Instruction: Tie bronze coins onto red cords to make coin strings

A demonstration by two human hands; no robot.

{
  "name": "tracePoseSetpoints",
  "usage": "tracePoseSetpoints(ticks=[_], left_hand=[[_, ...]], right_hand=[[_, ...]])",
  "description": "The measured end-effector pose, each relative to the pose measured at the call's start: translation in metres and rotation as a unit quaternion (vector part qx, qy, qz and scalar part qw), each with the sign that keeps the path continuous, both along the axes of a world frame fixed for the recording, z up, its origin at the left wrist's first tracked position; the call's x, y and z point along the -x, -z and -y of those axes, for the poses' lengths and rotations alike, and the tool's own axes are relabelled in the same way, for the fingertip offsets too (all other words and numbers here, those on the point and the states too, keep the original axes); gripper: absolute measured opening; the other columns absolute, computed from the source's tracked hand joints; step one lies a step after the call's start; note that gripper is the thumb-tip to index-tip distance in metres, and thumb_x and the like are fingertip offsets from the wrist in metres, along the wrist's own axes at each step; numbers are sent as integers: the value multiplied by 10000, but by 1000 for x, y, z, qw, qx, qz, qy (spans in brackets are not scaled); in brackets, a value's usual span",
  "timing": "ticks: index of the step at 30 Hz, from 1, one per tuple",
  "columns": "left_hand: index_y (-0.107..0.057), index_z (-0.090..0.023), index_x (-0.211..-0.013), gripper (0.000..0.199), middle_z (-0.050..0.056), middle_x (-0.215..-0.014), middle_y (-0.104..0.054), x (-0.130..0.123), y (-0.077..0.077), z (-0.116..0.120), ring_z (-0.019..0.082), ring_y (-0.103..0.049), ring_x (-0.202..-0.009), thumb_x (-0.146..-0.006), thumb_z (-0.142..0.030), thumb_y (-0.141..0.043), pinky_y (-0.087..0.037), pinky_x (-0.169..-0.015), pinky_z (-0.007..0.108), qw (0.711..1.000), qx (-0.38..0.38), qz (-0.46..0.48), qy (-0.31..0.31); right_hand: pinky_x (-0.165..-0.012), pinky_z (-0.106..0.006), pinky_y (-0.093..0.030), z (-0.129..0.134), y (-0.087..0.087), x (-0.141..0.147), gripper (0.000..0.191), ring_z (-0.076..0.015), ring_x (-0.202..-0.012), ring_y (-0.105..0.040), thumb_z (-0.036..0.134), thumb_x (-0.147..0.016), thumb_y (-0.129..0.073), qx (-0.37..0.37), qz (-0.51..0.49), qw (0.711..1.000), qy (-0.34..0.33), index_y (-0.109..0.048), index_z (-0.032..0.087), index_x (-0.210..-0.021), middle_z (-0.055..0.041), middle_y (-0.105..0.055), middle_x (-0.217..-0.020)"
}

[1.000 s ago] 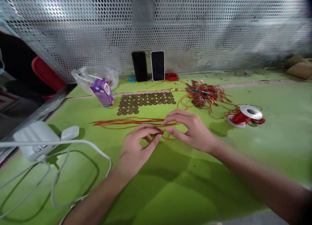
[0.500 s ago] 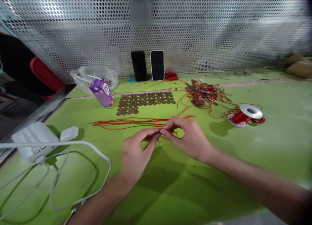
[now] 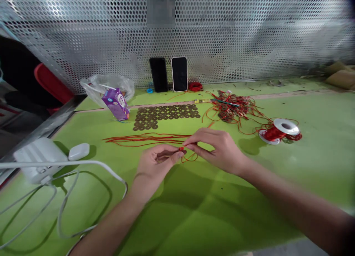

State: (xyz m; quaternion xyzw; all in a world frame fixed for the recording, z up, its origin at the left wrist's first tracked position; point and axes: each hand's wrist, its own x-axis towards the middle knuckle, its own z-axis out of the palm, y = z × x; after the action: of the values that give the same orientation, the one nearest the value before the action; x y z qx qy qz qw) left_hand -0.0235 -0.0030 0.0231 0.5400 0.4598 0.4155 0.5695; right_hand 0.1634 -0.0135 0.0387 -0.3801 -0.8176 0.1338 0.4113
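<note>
Between thumb and fingers, my left hand (image 3: 156, 167) pinches a dark coin, mostly covered, with a red knot at its edge. My right hand (image 3: 216, 149) pinches the red cord (image 3: 191, 159) just right of the knot, and a loose loop hangs below. Beyond my hands lie long red cords (image 3: 144, 139), side by side. Behind them, brown coins with holes (image 3: 166, 112) are laid flat in rows. A tangled pile of coins with red cords (image 3: 233, 106) sits at the back right. The spool of red cord (image 3: 277, 131) stands right of the pile.
Two phones (image 3: 158, 75) lean on the perforated metal panel (image 3: 222, 34). A purple box (image 3: 116, 103) rests against a clear plastic bag (image 3: 94, 88). At the left are a white charger (image 3: 40, 158), a white case (image 3: 79, 152) and looping white cables (image 3: 111, 170).
My right fingers have shifted slightly up and away from the left thumb, and the red knot on the coin now shows. My left hand has turned slightly, still gripping the coin.
</note>
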Motion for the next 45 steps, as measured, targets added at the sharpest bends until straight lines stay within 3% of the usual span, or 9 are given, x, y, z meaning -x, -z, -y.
tracePoseSetpoints(ticks=[4, 11, 17, 21, 24, 26, 29, 37, 45], left_hand=[[-720, -219, -590, 113, 21, -775, -731, 1, -2, -2, 176, -676, -761, -538, -193, -817, -553, -618, 258, 999, 8, 30, 37], [-730, -283, -550, 130, 20, -848, -673, 1, 6, -4, 176, -634, -801, -511, -221, -837, -547, -654, 296, 999, -41, 34, 7], [-716, -262, -565, 126, 11, -867, -718, 1, 3, -4, 184, -653, -815, -532, -263, -837, -552, -698, 327, 997, -36, 71, -11], [-703, -229, -566, 169, -17, -677, -713, 0, -1, -4, 149, -650, -698, -486, -235, -851, -548, -708, 307, 992, 23, 98, -75], [-692, -212, -555, 191, -37, -616, -692, 1, 0, -6, 114, -624, -626, -453, -192, -853, -533, -661, 258, 985, 51, 116, -117], [-682, -206, -543, 205, -46, -591, -681, 1, 0, -7, 100, -615, -605, -437, -175, -854, -524, -635, 235, 981, 65, 135, -123], [-683, -204, -558, 205, -46, -603, -688, 1, 0, -9, 92, -609, -580, -445, -182, -853, -520, -608, 230, 979, 74, 146, -121], [-706, -206, -578, 204, -22, -642, -716, 1, -6, -8, 101, -604, -576, -435, -184, -850, -520, -597, 250, 979, 101, 141, -104], [-712, -209, -565, 195, -42, -580, -688, 0, 1, -9, 65, -524, -535, -436, -203, -859, -418, -527, 193, 979, 113, 120, -123]], right_hand=[[-693, -223, -507, -7, 5, 0, 133, -124, -737, -658, 148, -868, -572, 22, -16, 999, 17, -698, 184, -893, -27, -724, -832], [-617, -212, -492, -5, 14, 15, 99, -120, -683, -647, 186, -847, -580, 208, -88, 974, 25, -677, 175, -862, -22, -721, -801], [-602, -234, -494, -3, 16, 14, 124, -125, -650, -632, 121, -820, -539, 343, -96, 932, -75, -540, 172, -934, -2, -670, -701], [-793, -316, -469, 5, 12, 16, 100, -170, -881, -591, 190, -830, -579, 92, -51, 994, 25, -559, 168, -925, -70, -643, -925], [-727, -306, -444, 12, 15, 21, 82, -172, -787, -574, 236, -852, -563, -70, 59, 996, 2, -606, 177, -890, -51, -645, -824], [-623, -277, -424, 16, 21, 23, 127, -152, -663, -572, 239, -874, -525, -85, 144, 985, -35, -629, 179, -915, -29, -653, -734], [-521, -256, -374, 17, 31, 23, 188, -125, -553, -573, 217, -897, -481, -85, 211, 974, 18, -640, 176, -988, -6, -665, -673], [-506, -225, -388, 6, 33, 12, 132, -102, -505, -589, 291, -873, -559, -82, 142, 975, 150, -625, 176, -872, 26, -667, -612], [-585, -236, -442, 13, 27, 21, 157, -128, -596, -591, 259, -910, -515, -171, 161, 968, 92, -647, 178, -882, -15, -653, -684]])
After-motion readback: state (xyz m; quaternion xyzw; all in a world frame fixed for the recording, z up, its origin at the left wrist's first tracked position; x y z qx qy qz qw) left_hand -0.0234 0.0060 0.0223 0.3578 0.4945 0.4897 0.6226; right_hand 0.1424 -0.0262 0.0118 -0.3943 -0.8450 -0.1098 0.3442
